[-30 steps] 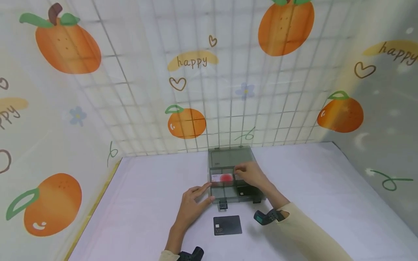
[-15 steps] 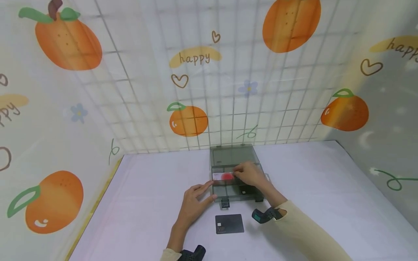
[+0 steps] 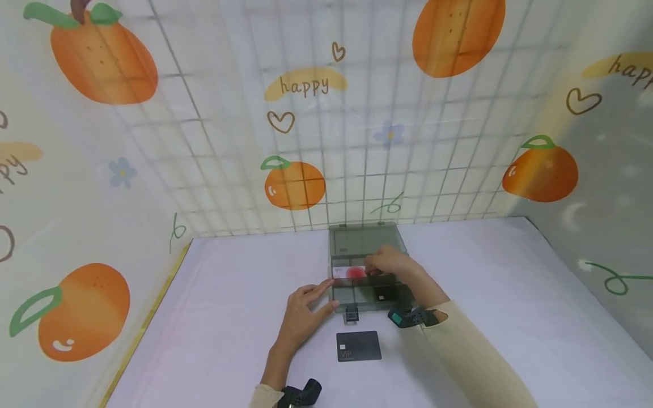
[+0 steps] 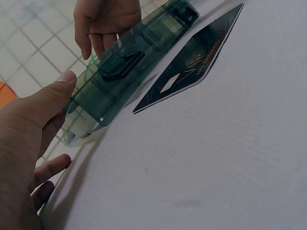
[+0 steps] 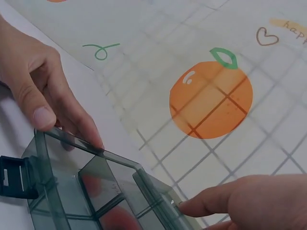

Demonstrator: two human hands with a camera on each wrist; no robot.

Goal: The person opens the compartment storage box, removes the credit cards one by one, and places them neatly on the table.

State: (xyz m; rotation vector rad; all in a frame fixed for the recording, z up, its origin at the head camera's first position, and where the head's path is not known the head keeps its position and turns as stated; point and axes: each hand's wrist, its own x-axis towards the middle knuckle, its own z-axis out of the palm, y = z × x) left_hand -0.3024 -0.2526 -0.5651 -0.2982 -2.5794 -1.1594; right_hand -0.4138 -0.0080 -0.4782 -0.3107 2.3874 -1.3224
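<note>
A translucent grey-green plastic box (image 3: 363, 241) with dividers lies with its lid swung back. My left hand (image 3: 301, 317) touches its near left corner, thumb at the front edge and index finger along the left side. The right hand (image 3: 395, 265) reaches over the right compartments, fingertips pointing down; I cannot tell whether they hold anything. Just left of those fingertips, a white card with a red circle (image 3: 354, 272) sits in a rear compartment. A black card (image 3: 386, 293) shows at the front right of the box. Nearer me, a black VIP card (image 3: 359, 345) lies flat.
The white tabletop (image 3: 229, 300) extends on both sides of the box. Behind stands a curtain (image 3: 224, 141) printed with oranges, over a wire grid. Dark wrist cameras (image 3: 301, 393) are strapped to both wrists. A latch (image 3: 352, 315) juts from the box's front.
The right hand's fingertips have shifted slightly left and lower into the box. The left hand keeps its place at the corner. The head view has moved a little.
</note>
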